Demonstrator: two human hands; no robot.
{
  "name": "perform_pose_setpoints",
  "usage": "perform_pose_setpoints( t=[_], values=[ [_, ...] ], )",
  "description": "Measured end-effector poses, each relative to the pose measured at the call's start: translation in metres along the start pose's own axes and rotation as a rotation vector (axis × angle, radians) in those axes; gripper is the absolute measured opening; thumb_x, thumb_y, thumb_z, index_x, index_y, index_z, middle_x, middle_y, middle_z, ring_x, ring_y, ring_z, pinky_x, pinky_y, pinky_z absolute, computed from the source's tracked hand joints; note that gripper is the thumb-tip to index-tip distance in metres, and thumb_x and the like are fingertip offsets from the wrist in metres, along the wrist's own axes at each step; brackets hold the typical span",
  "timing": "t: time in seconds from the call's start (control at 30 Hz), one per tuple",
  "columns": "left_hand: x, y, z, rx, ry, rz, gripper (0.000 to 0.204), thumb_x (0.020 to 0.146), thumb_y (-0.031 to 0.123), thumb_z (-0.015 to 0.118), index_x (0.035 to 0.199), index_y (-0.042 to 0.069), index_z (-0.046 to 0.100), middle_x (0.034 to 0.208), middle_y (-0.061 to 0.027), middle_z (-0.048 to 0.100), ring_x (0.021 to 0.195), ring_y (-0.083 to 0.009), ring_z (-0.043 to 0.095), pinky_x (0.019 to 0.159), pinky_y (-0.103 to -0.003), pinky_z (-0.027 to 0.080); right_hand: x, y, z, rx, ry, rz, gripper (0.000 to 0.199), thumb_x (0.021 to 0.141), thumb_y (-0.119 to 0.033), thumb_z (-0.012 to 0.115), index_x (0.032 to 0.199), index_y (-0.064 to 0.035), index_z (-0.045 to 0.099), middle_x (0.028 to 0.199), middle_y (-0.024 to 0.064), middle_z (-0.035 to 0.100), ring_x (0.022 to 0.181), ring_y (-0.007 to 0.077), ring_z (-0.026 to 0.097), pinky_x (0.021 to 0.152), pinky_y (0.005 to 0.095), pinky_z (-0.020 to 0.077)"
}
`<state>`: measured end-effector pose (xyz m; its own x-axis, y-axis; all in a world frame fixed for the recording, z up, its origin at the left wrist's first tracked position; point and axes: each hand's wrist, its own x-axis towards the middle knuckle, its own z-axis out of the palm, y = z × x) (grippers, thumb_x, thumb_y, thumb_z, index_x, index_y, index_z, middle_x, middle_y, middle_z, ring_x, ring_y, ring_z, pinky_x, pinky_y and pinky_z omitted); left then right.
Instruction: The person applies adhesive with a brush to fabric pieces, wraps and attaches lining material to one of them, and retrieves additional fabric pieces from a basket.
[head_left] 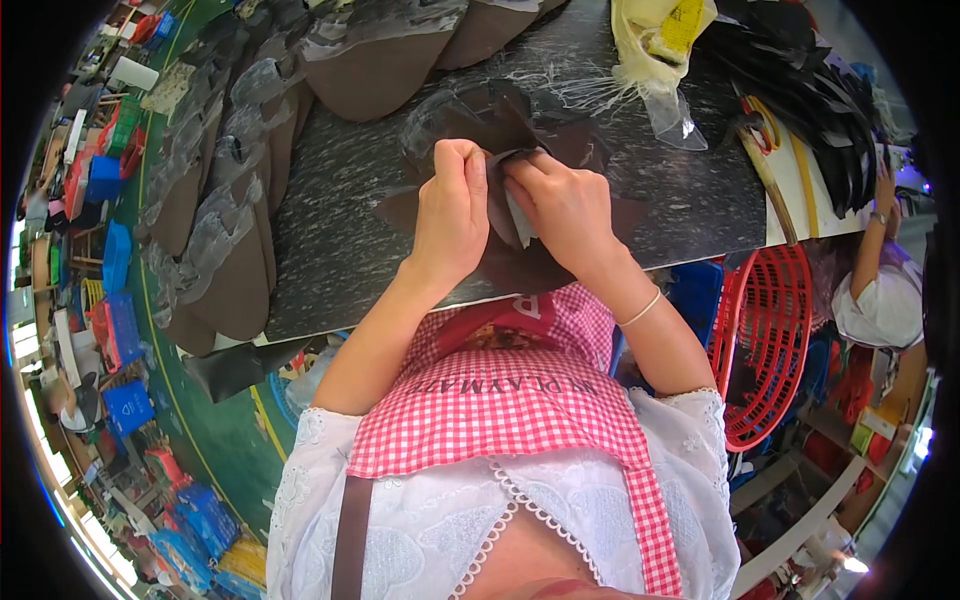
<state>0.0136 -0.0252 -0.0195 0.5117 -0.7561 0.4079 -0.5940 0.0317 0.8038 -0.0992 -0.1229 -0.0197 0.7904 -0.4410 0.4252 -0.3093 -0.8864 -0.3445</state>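
Observation:
Both my hands meet over a dark marbled table [340,210]. My left hand [450,215] pinches the edge of a dark brown leather piece [505,135] between thumb and fingers. My right hand [565,205] grips the same piece from the other side, fingers curled over its folded edge. More of the brown piece spreads flat under my wrists. A thin bracelet circles my right wrist.
Stacks of brown pieces with clear film [225,200] line the table's left and far edge. A yellowish plastic bag [655,40] and black pieces [800,80] lie at the far right. A red basket [770,340] stands on my right, and another person [885,290] sits beyond it.

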Motion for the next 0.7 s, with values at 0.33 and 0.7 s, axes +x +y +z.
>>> perform_pose_setpoints(
  t=[0.33,0.7],
  values=[
    [-0.004,-0.002,-0.005,0.021,0.013,-0.038,0.014,0.101,0.014,0.038,0.101,0.001,0.043,0.087,-0.0202,0.061,0.074,-0.0382,0.061,0.064,-0.041,0.047,-0.022,-0.001,-0.016,0.345,0.074,-0.002,0.013,0.071,-0.006,0.066,0.078,-0.0086,0.055,0.065,0.0039,0.054,0.052,0.0222,0.058,0.047,0.0332,0.0458],
    [0.0,0.009,-0.007,0.19,-0.003,-0.029,0.011,0.099,0.011,0.042,0.098,0.001,0.045,0.079,-0.0178,0.062,0.067,-0.0357,0.061,0.061,-0.041,0.047,-0.01,0.001,0.005,0.062,0.058,-0.027,0.011,0.08,-0.012,0.065,0.088,-0.0082,0.059,0.064,0.0057,0.059,0.053,0.0232,0.06,0.047,0.0338,0.0457]
  ],
)
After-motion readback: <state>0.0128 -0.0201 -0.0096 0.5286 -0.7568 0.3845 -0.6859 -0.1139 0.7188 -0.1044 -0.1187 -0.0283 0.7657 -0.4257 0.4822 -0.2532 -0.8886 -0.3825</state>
